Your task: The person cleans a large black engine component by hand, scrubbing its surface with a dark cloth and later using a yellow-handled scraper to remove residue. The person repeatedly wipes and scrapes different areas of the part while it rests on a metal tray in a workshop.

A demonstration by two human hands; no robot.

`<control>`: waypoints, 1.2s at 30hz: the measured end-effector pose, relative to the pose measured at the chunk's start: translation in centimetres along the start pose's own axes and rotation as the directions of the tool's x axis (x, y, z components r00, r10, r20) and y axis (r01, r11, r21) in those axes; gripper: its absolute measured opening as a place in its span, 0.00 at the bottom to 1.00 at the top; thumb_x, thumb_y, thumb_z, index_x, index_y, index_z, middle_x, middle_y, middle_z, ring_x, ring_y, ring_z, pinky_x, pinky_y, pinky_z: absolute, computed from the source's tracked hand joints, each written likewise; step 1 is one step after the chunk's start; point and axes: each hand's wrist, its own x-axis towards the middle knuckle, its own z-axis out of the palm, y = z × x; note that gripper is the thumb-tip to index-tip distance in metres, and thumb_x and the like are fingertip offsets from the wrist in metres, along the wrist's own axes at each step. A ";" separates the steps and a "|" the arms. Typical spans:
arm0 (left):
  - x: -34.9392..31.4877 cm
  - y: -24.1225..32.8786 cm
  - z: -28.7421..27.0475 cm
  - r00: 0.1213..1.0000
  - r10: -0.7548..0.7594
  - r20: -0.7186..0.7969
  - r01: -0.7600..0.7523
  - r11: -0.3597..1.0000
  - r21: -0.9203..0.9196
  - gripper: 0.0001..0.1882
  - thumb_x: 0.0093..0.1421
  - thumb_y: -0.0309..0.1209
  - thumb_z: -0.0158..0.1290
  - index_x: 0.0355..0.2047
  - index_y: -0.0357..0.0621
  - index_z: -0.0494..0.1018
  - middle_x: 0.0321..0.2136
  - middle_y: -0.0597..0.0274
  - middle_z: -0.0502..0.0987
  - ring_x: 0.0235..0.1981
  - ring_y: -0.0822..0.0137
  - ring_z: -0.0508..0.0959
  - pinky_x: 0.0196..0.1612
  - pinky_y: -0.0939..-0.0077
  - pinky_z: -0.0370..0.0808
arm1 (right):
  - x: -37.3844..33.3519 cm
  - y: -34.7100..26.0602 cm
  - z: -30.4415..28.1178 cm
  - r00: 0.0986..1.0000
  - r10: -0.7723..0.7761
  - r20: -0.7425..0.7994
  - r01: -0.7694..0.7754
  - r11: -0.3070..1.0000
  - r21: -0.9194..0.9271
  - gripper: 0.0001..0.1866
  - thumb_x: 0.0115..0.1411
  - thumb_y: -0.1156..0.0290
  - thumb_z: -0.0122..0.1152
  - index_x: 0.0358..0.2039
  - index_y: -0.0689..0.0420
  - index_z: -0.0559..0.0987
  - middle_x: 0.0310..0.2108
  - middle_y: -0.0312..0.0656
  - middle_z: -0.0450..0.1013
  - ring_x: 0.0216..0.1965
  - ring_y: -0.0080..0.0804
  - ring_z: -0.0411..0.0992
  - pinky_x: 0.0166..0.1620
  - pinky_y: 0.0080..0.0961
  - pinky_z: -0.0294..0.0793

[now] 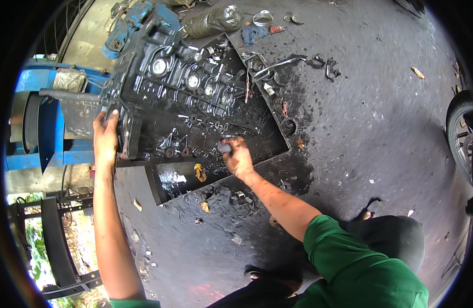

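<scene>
A black, oily engine block [162, 77] stands tilted at the left, with bright round metal spots along its side. My left hand [106, 136] grips its near left edge, thumb on top and fingers bent over the rim. Over the metal tray [277, 123], my right hand [238, 158] is closed round a dark rounded object [224, 147]; the rest of that object is hidden by the fingers or too dark to make out. Several small metal parts [185, 152] lie along the block's lower side, left of my right hand.
A large plastic bottle [216, 21] of dark liquid lies beyond the block. Beside it are a metal ring [263, 19] and a blue rag [253, 34]. Metal pieces and dry leaves [204, 206] litter the oil-stained floor. A wheel [461, 136] stands at the far right.
</scene>
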 end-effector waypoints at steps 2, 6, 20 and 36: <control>0.0 0.3 0.0 1.000 -0.007 0.007 0.007 0.999 -0.043 0.39 0.63 0.47 0.57 0.63 0.31 0.58 0.47 0.49 0.78 0.47 0.66 0.75 0.55 0.74 0.67 | -0.6 0.8 1.1 0.983 0.133 0.129 -0.111 0.980 -0.167 0.23 0.52 0.75 0.62 0.51 0.53 0.74 0.48 0.50 0.73 0.54 0.51 0.68 0.59 0.37 0.69; -0.3 0.5 -0.2 0.999 -0.048 0.022 0.049 0.999 -0.009 0.38 0.63 0.47 0.57 0.63 0.33 0.59 0.45 0.51 0.78 0.45 0.67 0.74 0.52 0.75 0.68 | -0.9 2.7 0.3 0.971 -0.044 0.235 0.169 0.822 -0.543 0.22 0.56 0.75 0.59 0.53 0.51 0.74 0.55 0.47 0.70 0.61 0.48 0.63 0.61 0.39 0.67; -0.2 0.2 -0.5 0.996 -0.085 0.014 0.086 0.996 -0.032 0.37 0.61 0.51 0.57 0.62 0.38 0.64 0.52 0.52 0.73 0.50 0.63 0.72 0.56 0.73 0.66 | 7.9 -3.3 -10.9 0.967 0.170 0.189 0.033 0.654 -0.755 0.15 0.59 0.72 0.57 0.48 0.50 0.80 0.41 0.51 0.79 0.41 0.47 0.79 0.45 0.37 0.80; -0.2 0.3 0.1 0.999 -0.047 0.025 0.050 0.994 -0.102 0.35 0.62 0.50 0.58 0.62 0.41 0.64 0.47 0.54 0.75 0.43 0.69 0.74 0.47 0.76 0.72 | 14.2 -1.0 -6.0 0.913 0.293 0.284 0.034 0.637 -0.770 0.22 0.62 0.48 0.55 0.50 0.48 0.79 0.49 0.47 0.77 0.54 0.48 0.74 0.57 0.45 0.72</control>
